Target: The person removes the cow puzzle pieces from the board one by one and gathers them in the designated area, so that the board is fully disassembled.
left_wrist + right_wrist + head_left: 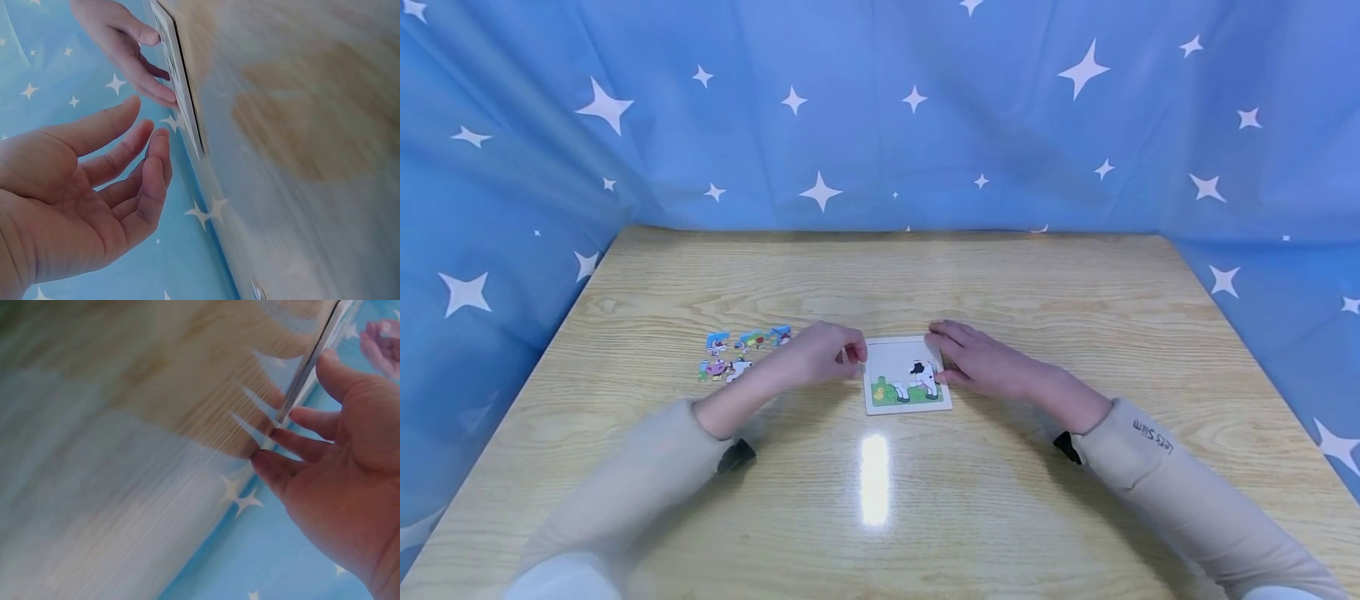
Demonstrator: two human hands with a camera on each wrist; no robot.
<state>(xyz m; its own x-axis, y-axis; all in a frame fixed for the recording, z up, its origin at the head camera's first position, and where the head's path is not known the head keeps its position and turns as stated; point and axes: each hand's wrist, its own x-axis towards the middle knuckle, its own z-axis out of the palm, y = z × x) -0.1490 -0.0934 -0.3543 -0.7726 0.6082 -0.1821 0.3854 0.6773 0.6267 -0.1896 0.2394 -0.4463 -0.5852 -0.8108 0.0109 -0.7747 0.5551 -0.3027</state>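
A small jigsaw puzzle board [891, 354] with a pale frame lies on the wooden table in the head view. In its lower part sit puzzle pieces showing a black-and-white cow [927, 379], green grass and a yellow chick. My left hand [823, 354] hovers by the board's left edge. The left wrist view shows that hand's fingers [140, 150] loosely bent, with nothing between them. My right hand [981, 360] touches the board's right side, thumb [331, 369] at the edge and fingers reaching past the far corner onto the table.
Several loose puzzle pieces [716, 369] lie on the table left of the board, partly hidden behind my left forearm. A blue curtain [880, 150] with white stars hangs behind the table [1037, 283] and along its sides. A bright light reflection shows in front of the board.
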